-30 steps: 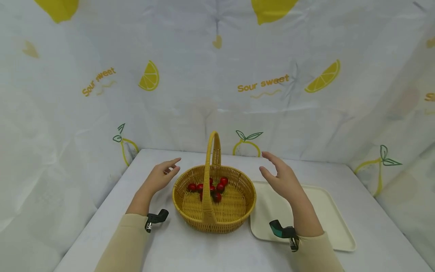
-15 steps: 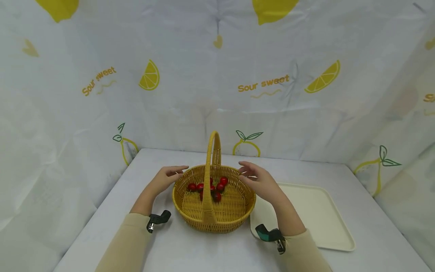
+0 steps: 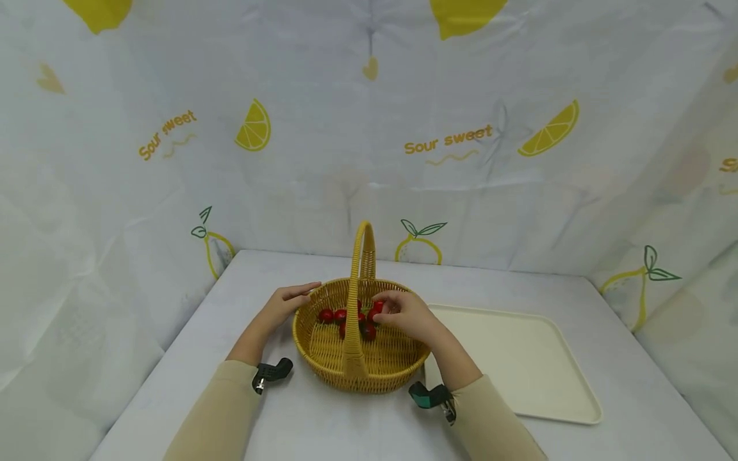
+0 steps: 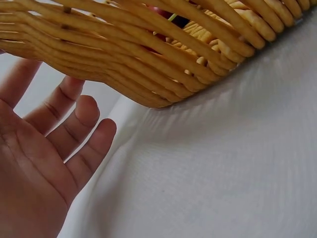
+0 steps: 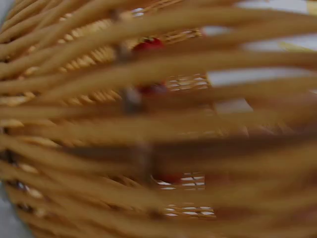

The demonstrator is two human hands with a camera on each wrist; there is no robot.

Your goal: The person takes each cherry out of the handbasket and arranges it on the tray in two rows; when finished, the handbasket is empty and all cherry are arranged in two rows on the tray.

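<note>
A yellow wicker basket with a tall arched handle holds several small round red fruits. My left hand is at the basket's left rim, fingers extended along it. In the left wrist view the left hand's fingers are loosely spread beside the woven wall. My right hand reaches over the right rim into the basket, its bent fingers and thumb right at the fruits on the right. In the right wrist view, the basket's weave fills the picture and hides most of that hand.
A cream rectangular tray lies right of the basket, partly under the right forearm. A white cloth covers the table. Behind it hangs a white curtain printed with lemons.
My right hand has moved left from above the tray into the basket, down to the fruits. My left hand has shifted slightly right to the basket's rim. The basket stays in place.
</note>
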